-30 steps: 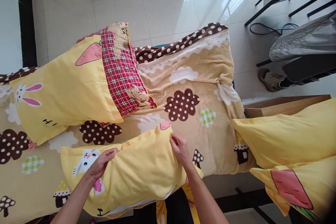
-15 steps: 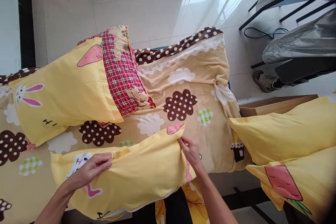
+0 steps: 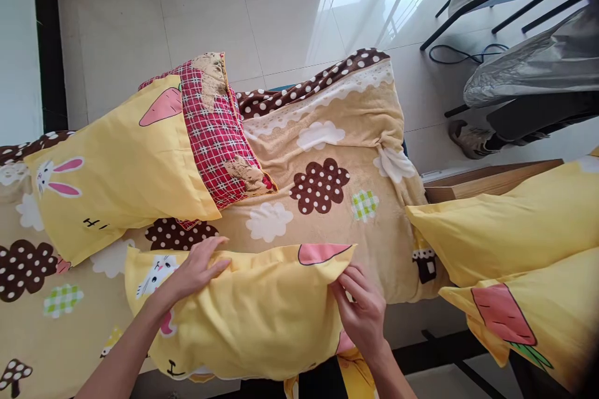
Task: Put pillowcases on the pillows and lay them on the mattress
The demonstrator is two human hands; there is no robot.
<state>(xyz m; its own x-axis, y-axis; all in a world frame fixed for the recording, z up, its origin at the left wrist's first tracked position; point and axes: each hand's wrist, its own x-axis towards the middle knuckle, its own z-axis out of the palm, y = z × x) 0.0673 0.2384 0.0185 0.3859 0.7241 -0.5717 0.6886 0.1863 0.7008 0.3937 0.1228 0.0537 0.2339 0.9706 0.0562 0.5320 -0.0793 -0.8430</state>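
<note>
A yellow pillow (image 3: pixel 271 312) with a rabbit and pink carrot print lies along the near side of the beige blanket. My left hand (image 3: pixel 199 271) rests on its upper edge near the rabbit's face, thumb and fingers apart. At the pillow's right end, my right hand (image 3: pixel 362 308) pinches the yellow fabric just below the carrot; the fingertips are partly hidden. Farther back lies a red plaid pillow (image 3: pixel 210 128), partly inside a yellow pillowcase (image 3: pixel 133 159) that covers its left part. The plaid end sticks out to the right.
The blanket (image 3: pixel 322 230) has clouds and brown dotted patches. Two more yellow pillows (image 3: pixel 500 230) are stacked at the right, beside a wooden edge (image 3: pixel 496 182). Another person's shoe (image 3: pixel 469 139) and dark trouser leg show beyond, near silver-covered items (image 3: pixel 533 62) and a cable on the tiled floor (image 3: pixel 201 12).
The near pillow has shifted right and its upper right corner has come down. My left hand has moved right and its fingers have spread; my right hand has moved right and nearer, still pinching the fabric.
</note>
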